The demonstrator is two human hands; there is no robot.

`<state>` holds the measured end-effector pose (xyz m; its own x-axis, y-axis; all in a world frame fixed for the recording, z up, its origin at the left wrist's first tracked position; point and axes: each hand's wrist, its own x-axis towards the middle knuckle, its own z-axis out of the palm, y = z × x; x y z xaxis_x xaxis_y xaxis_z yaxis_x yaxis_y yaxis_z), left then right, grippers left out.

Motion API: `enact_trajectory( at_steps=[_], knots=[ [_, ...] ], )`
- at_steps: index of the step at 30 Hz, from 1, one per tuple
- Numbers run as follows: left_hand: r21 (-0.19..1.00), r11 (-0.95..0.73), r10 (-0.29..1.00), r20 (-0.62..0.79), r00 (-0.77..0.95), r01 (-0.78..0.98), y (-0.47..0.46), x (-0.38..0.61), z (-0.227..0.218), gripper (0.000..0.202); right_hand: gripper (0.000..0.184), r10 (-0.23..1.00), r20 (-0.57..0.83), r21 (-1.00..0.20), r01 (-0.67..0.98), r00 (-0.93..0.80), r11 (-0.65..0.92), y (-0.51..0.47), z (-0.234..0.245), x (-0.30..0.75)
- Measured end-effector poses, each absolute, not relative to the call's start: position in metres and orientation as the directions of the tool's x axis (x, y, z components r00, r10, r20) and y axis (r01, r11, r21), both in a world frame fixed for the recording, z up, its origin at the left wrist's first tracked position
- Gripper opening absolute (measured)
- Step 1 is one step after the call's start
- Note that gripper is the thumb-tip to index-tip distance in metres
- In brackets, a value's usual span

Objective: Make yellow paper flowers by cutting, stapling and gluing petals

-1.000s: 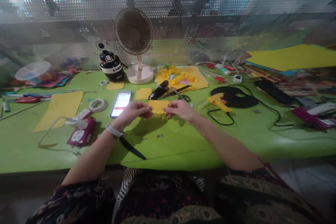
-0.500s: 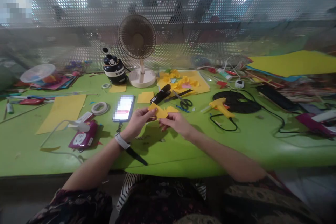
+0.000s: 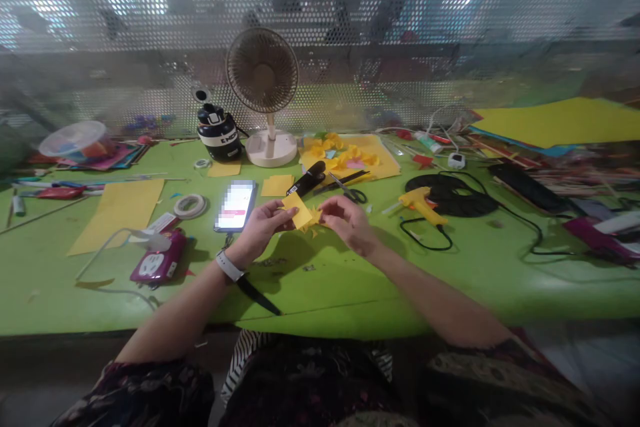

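A small yellow paper square (image 3: 299,211) is pinched between the thumb and fingers of my left hand (image 3: 267,227), over the green table. Just right of it, my right hand (image 3: 350,223) has its fingers curled together in a pinch; whether anything is in them I cannot make out. Pointed yellow paper scraps (image 3: 313,219) lie between the two hands, partly behind the square. Beyond my hands are a black stapler (image 3: 307,178) and dark-handled scissors (image 3: 356,195). A short stack of yellow paper squares (image 3: 277,185) rests behind my left hand.
A lit phone (image 3: 235,205) lies left of my hands, near a tape roll (image 3: 190,206) and a purple power socket (image 3: 159,259). On the right is a yellow glue gun (image 3: 423,205) with its cord. A fan (image 3: 270,148) and yellow paper flowers (image 3: 345,153) stand at the back.
My right hand has come away from the paper square and moved slightly right and up. The left hand keeps the square, now tilted more upright, and the yellow scraps show below it.
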<state>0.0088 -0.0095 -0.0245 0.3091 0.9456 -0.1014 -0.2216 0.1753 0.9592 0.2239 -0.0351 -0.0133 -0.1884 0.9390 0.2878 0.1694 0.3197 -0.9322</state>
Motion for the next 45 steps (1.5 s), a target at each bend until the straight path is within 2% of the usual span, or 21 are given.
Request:
enact_trajectory(
  at_steps=[3,5,8,12,16,23,30,39,45],
  knots=[
    [0.953,0.202,0.934,-0.118,0.338,-0.227,-0.008,0.008,-0.027,0.04,0.032,0.83,0.51,-0.774,0.299,-0.226,0.558,-0.031,-0.015,0.227],
    [0.95,0.22,0.927,-0.132,0.351,-0.222,-0.009,0.009,-0.027,0.042,0.032,0.749,0.585,-0.677,0.323,-0.311,0.662,-0.029,-0.019,0.227],
    [0.952,0.225,0.925,-0.142,0.353,-0.208,-0.01,0.011,-0.025,0.044,0.019,0.674,0.626,-0.598,0.313,-0.393,0.738,-0.027,-0.025,0.227],
    [0.966,0.191,0.931,-0.123,0.344,-0.174,-0.012,0.013,-0.023,0.042,0.018,0.643,0.642,-0.539,0.352,-0.417,0.766,-0.025,-0.029,0.229],
    [0.983,0.132,0.937,-0.081,0.339,-0.129,-0.012,0.012,-0.025,0.036,0.016,0.667,0.62,-0.565,0.355,-0.413,0.745,-0.027,-0.027,0.229],
    [0.997,0.027,0.896,0.007,0.445,-0.07,-0.016,0.016,-0.028,0.037,0.01,0.763,0.573,-0.711,0.281,-0.301,0.645,-0.031,-0.022,0.222],
    [0.997,-0.061,0.866,0.076,0.494,-0.045,-0.019,0.019,-0.033,0.036,0.027,0.904,0.389,-0.9,0.135,-0.177,0.414,-0.032,-0.031,0.212],
    [0.996,-0.052,0.803,0.081,0.59,-0.066,-0.024,0.015,-0.024,0.033,0.025,0.916,0.379,-0.893,0.208,-0.136,0.4,-0.036,-0.027,0.212],
    [0.997,-0.071,0.832,0.066,0.552,-0.013,-0.024,0.018,-0.028,0.034,0.018,0.871,0.468,-0.835,0.25,-0.147,0.491,-0.037,-0.029,0.211]
  ],
)
